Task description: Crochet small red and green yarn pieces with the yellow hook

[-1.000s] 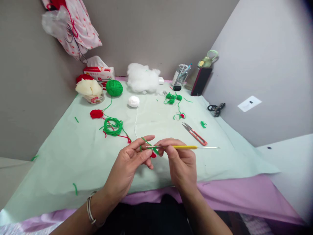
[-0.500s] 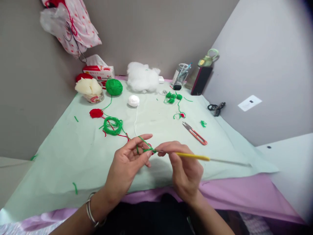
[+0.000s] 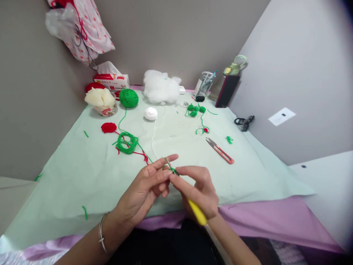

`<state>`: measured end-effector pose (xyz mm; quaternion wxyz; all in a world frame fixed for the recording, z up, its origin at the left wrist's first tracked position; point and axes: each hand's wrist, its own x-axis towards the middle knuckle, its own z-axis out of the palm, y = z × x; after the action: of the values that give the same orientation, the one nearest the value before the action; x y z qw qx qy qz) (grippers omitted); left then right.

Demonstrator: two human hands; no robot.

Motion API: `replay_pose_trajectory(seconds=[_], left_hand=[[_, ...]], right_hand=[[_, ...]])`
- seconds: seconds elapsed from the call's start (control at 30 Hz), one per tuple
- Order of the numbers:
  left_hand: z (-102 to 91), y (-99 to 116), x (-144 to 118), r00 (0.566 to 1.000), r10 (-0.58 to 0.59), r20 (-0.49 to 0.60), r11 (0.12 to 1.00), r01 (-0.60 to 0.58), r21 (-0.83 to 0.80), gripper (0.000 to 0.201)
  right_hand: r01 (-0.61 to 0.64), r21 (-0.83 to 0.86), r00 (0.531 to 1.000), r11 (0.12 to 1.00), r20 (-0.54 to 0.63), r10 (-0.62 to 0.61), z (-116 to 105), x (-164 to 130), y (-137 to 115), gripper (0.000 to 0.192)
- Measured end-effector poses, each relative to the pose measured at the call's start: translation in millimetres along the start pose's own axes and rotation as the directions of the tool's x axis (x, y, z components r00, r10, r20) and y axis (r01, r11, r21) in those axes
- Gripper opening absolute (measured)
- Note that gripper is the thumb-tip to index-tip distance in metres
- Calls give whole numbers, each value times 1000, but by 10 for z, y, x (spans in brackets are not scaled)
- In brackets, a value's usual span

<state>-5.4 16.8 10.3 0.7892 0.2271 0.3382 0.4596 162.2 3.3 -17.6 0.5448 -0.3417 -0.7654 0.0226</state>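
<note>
My left hand (image 3: 149, 184) pinches a small green crochet piece (image 3: 173, 170) between thumb and fingers, with green yarn running over its raised index finger. Closed around a yellow-handled crochet hook (image 3: 197, 212) is my right hand (image 3: 200, 187), its thumb and index fingertips meeting the work. The hook's handle slants down toward me; its tip is hidden at the stitches. A coil of green yarn (image 3: 127, 142) lies beyond my left hand, linked to a green ball (image 3: 128, 98). White yarn leads from a white ball (image 3: 150, 113) toward my left hand.
Orange-handled thread snips (image 3: 220, 151) lie right of my hands. Small green pieces (image 3: 194, 109) and a red crochet disc (image 3: 108, 127) rest farther back. White stuffing (image 3: 162, 87), a tissue box (image 3: 111, 81), a glass jar (image 3: 204, 86), a bottle (image 3: 233, 70) and a phone (image 3: 227, 91) line the wall.
My right hand has turned and moved closer to my left, swinging the hook's handle from nearly level to pointing down toward me. The left index finger has shifted slightly right.
</note>
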Motion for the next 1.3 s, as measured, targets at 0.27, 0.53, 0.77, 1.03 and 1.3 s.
replay_pose_trajectory(seconds=[0.27,0.53,0.77,1.03,1.3], left_hand=[[-16,90,0,980,191,-51,969,-181,166,39],[11,-28,-2,981,189,43,953,-194,231,36],[47,-13,-10,993,114,29,979,-117,165,56],[-57,95,-7,968,-103,227,994,94,54,44],[9,-58,22,981,188,42,955,-192,226,37]], right_hand=[[-452,656,801,604,0,599,16,101,-42,20],[-463,631,828,623,57,557,54,125,-42,16],[-424,548,872,721,30,489,51,94,-44,17],[-527,811,704,254,250,665,-21,212,84,18],[-438,599,859,671,58,508,67,145,-29,17]])
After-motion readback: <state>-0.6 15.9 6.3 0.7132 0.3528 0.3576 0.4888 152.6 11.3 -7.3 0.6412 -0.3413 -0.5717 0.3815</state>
